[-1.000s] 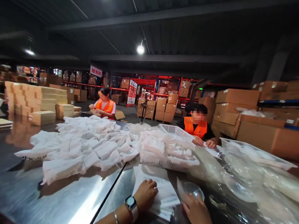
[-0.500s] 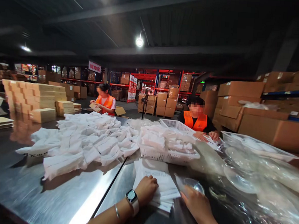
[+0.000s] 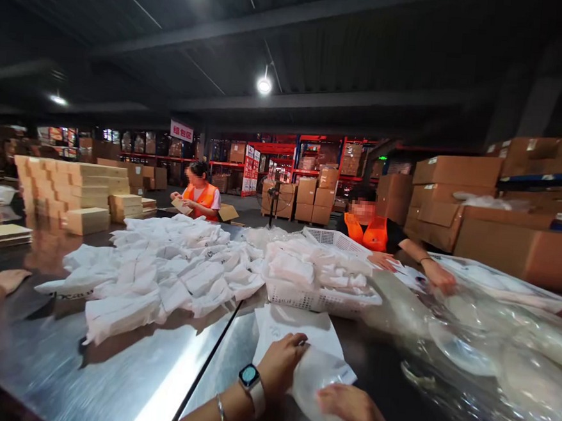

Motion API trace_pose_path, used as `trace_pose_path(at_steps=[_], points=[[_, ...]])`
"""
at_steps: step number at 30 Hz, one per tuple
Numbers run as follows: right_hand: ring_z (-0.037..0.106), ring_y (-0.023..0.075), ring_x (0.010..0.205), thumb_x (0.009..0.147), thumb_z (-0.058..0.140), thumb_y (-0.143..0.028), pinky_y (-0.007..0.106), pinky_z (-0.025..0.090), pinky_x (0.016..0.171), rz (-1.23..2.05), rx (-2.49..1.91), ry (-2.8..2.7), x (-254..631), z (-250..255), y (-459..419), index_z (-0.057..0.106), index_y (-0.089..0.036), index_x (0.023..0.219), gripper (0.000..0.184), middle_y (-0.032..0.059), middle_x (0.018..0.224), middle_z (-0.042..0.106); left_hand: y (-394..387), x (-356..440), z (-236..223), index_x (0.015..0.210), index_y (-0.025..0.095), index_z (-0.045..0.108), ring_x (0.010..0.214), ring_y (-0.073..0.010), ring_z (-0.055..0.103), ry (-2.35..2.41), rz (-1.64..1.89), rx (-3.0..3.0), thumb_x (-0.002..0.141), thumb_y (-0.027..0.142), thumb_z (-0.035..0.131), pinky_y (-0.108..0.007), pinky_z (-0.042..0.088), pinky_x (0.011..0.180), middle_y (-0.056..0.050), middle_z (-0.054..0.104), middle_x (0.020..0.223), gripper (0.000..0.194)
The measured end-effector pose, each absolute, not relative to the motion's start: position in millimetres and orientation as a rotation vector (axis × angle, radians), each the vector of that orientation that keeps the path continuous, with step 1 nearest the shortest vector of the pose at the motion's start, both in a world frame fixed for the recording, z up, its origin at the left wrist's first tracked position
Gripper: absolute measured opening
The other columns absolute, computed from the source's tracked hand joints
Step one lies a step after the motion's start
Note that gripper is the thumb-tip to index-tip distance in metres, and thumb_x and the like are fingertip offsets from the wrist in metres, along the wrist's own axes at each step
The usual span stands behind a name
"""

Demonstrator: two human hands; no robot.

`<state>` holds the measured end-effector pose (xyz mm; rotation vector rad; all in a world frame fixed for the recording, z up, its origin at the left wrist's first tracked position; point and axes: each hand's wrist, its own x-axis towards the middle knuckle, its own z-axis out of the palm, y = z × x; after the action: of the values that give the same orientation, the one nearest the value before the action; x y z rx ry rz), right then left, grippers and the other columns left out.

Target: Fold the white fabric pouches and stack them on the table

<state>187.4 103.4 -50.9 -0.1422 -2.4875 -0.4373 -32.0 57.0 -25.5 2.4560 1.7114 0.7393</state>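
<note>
Far left, another person's bare hand (image 3: pixel 4 279) lies flat on the shiny steel table (image 3: pixel 106 365), well apart from the work. Behind it stand stacks of flat tan cardboard boxes (image 3: pixel 71 189). Moving right, a wide heap of white folded paper bags (image 3: pixel 161 273) sprawls across the table, reaching almost to the seam between the two tabletops. Beyond the heap, a co-worker in an orange vest (image 3: pixel 200 195) holds something small and tan.

In the middle, a white plastic mesh basket (image 3: pixel 320 298) piled with white packets sits just behind the low stack of white paper sheets (image 3: pixel 296 330). The wearer's left hand (image 3: pixel 282 364), a smartwatch on the wrist, rests curled on that stack, fingertips pinching the edge of a clear, rounded plastic pouch (image 3: pixel 317 386). The right hand (image 3: pixel 351 411) comes in from below with its fingers bent over the pouch's near edge, so the pouch lies between both hands, partly over the sheets and partly on the table.

Farther right, a second co-worker in an orange vest (image 3: pixel 373 233) stretches a hand (image 3: pixel 442 279) out onto a mound of crinkled clear plastic bags (image 3: pixel 483 346), which crowds the whole right side of the table up to the wearer's right hand. Brown cardboard cartons (image 3: pixel 456 184) line the shelves behind.
</note>
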Motion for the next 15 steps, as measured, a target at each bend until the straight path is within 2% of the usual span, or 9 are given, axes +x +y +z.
trace_pose_path(at_steps=[3, 7, 10, 12, 15], points=[[0.072, 0.0177, 0.085, 0.072, 0.047, -0.011, 0.025, 0.058, 0.082, -0.421, -0.178, -2.455, 194.2, -48.3, 111.4, 0.07, -0.018, 0.098, 0.036, 0.0081, 0.092, 0.076, 51.2, -24.9, -20.3, 0.126, 0.02, 0.056, 0.114, -0.0219, 0.054, 1.735, 0.725, 2.524, 0.075, -0.002, 0.042, -0.031, 0.05, 0.095, -0.005, 0.048, 0.143, 0.057], [0.071, 0.0148, 0.089, 0.078, 0.038, -0.001, 0.027, 0.054, 0.092, -0.53, -0.097, -2.363, 191.6, -32.9, 107.0, 0.068, -0.017, 0.097, 0.039, 0.0067, 0.09, 0.075, 36.2, -4.4, -10.1, 0.116, 0.018, 0.061, 0.102, -0.0218, 0.058, 1.719, 0.703, 2.637, 0.088, 0.004, 0.037, -0.032, 0.056, 0.079, -0.007, 0.053, 0.134, 0.04], [0.07, 0.0174, 0.09, 0.087, 0.036, -0.001, 0.032, 0.055, 0.091, -0.765, -0.016, -2.235, 185.9, -20.1, 98.2, 0.068, -0.015, 0.094, 0.036, 0.0059, 0.09, 0.075, 26.5, 9.1, -5.0, 0.112, 0.019, 0.063, 0.1, -0.023, 0.058, 1.744, 0.669, 2.687, 0.097, 0.012, 0.034, -0.032, 0.056, 0.071, -0.008, 0.055, 0.132, 0.033], [0.07, 0.0186, 0.089, 0.089, 0.035, -0.001, 0.034, 0.055, 0.09, -0.869, -0.007, -2.186, 183.5, -14.5, 94.0, 0.068, -0.015, 0.089, 0.036, 0.0052, 0.088, 0.075, 23.1, 14.2, -3.6, 0.116, 0.019, 0.061, 0.099, -0.0238, 0.058, 1.757, 0.651, 2.691, 0.098, 0.015, 0.035, -0.033, 0.056, 0.069, -0.008, 0.054, 0.133, 0.033], [0.069, 0.018, 0.079, 0.088, 0.034, 0.002, 0.033, 0.055, 0.085, -0.951, -0.132, -2.16, 179.7, -17.1, 89.7, 0.068, -0.014, 0.079, 0.038, 0.0059, 0.077, 0.072, 21.7, 17.8, -4.8, 0.123, 0.019, 0.058, 0.1, -0.0241, 0.057, 1.75, 0.63, 2.66, 0.099, 0.014, 0.032, -0.033, 0.056, 0.076, -0.009, 0.052, 0.135, 0.036]])
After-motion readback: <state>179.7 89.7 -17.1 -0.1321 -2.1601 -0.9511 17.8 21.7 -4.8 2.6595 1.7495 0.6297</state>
